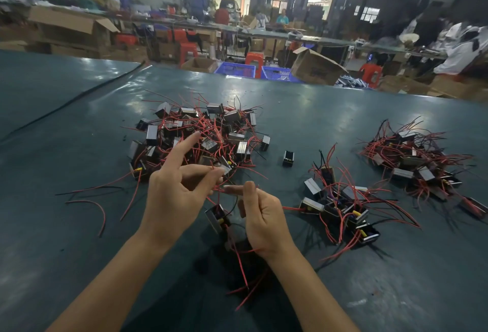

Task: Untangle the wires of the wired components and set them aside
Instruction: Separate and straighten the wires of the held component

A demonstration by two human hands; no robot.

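A big tangled heap of small block components with red and black wires (pixel 203 133) lies on the dark green table (pixel 79 147). In front of it, my left hand (pixel 177 189) pinches a thin red wire between thumb and fingers, its index finger pointing up. My right hand (pixel 261 215) pinches the same wire bundle close by. One component (pixel 217 217) hangs below the two hands, red wires trailing down toward me. Two sorted piles lie to the right: a near pile (pixel 340 207) and a far pile (pixel 417 162).
A lone component (pixel 288 158) sits between the heap and the near pile. Loose red and black wires (pixel 89 199) trail left of the heap. A black cable (pixel 79 96) runs across the far left. Beyond the table's far edge stand boxes, blue crates and people.
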